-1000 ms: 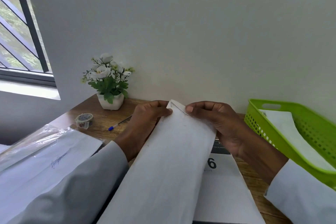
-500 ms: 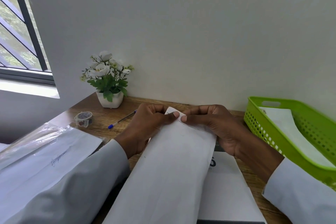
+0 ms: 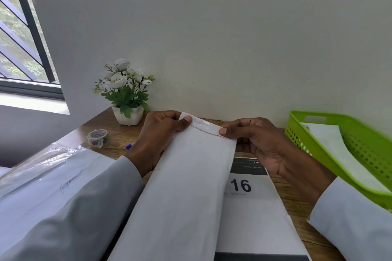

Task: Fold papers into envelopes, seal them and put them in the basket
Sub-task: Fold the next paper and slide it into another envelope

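The long envelope [image 3: 186,186] is matt white paper, smooth, with a glossy strip along its folded flap at the far end. The desk [image 3: 118,133] is brown wood with visible grain. On the right, the basket [image 3: 360,150] is glossy lime-green plastic with perforated walls. Near left, a clear plastic wrapper [image 3: 42,159] shines (crinkled, over white paper). The sleeves [image 3: 84,218] are pale matt cloth.

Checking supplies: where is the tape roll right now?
In the head view, the tape roll sits on the desk's left side, before the flower pot.
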`<action>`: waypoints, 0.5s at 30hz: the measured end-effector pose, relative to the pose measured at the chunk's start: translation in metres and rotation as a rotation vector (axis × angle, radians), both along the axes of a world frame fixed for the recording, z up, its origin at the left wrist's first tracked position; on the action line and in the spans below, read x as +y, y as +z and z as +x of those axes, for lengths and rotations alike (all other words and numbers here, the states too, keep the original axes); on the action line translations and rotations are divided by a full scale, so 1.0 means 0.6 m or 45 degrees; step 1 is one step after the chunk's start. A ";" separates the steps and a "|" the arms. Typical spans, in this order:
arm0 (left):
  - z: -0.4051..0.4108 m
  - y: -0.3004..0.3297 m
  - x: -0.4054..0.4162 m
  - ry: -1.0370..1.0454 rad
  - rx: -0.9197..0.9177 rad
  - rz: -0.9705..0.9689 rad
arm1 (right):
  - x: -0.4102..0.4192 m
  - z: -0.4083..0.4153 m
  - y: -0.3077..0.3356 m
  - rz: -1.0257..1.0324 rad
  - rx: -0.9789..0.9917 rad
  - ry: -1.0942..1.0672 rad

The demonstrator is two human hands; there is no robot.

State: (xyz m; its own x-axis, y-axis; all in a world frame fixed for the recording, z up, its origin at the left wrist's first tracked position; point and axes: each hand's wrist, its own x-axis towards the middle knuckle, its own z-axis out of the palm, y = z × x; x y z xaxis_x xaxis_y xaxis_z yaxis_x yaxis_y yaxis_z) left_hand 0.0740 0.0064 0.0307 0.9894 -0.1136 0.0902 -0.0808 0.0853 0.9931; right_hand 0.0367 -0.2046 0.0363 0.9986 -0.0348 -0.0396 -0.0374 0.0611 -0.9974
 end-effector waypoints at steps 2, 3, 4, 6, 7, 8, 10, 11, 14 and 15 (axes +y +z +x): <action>0.003 0.001 0.003 0.021 -0.008 -0.004 | -0.003 0.001 0.000 0.020 0.016 0.006; 0.004 0.001 0.005 0.017 -0.004 -0.006 | -0.004 0.001 0.000 0.023 0.021 0.009; 0.005 0.001 0.005 0.008 -0.001 -0.007 | -0.004 0.001 0.000 0.027 0.024 0.011; 0.006 0.002 0.007 0.006 -0.003 0.001 | -0.007 0.001 0.000 0.038 0.028 0.012; 0.008 0.003 0.008 0.016 -0.006 0.003 | -0.009 0.001 0.000 0.044 0.030 0.010; 0.010 0.004 0.011 0.020 -0.009 0.000 | -0.011 0.001 0.000 0.051 0.034 0.006; 0.008 0.002 0.016 -0.026 0.018 -0.061 | -0.015 0.003 -0.001 0.076 0.041 0.002; 0.004 0.003 0.017 -0.110 0.068 -0.126 | -0.017 0.004 -0.002 0.091 0.042 0.001; 0.003 0.004 0.016 -0.373 0.247 -0.372 | -0.021 0.007 -0.006 0.123 0.035 0.011; 0.003 0.007 0.015 -0.411 0.264 -0.395 | -0.021 0.008 -0.007 0.136 0.033 0.021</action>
